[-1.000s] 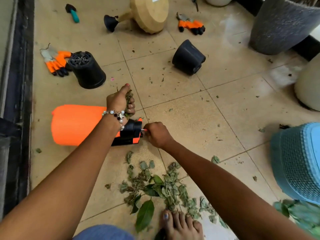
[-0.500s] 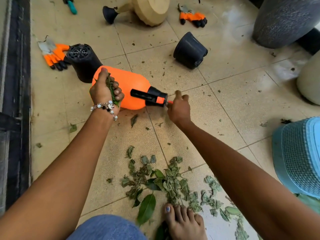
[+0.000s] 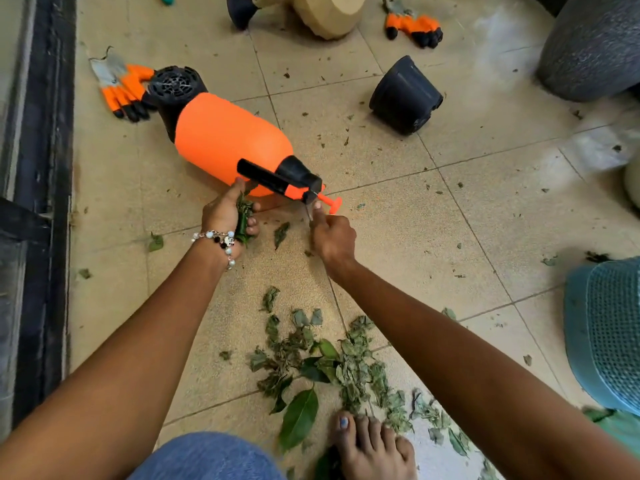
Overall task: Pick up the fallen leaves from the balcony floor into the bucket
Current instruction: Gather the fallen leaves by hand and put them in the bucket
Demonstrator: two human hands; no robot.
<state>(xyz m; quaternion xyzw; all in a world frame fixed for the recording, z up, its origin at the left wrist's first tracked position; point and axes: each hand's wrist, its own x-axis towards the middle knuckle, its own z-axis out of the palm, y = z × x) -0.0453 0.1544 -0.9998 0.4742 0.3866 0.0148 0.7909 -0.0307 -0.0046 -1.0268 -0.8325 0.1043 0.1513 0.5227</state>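
Dry green leaves lie heaped on the tiled floor between my arms, with one large fresh leaf by my foot and a single leaf between my hands. My left hand grips a bunch of leaves and touches the handle of an orange pressure sprayer lying on its side. My right hand has curled fingers and pinches the thin nozzle stem at the sprayer's head. The blue mesh bucket stands at the right edge, apart from both hands.
Two black plastic pots lie tipped over; the sprayer's base rests against the left one. Orange gloves, a beige pot and a grey planter sit farther off. A dark door track runs along the left. My bare foot is beside the leaves.
The sprayer swung round from lying flat to the left, its base now against the black pot. My left hand came down from the bottle's body to its handle, still holding leaves.
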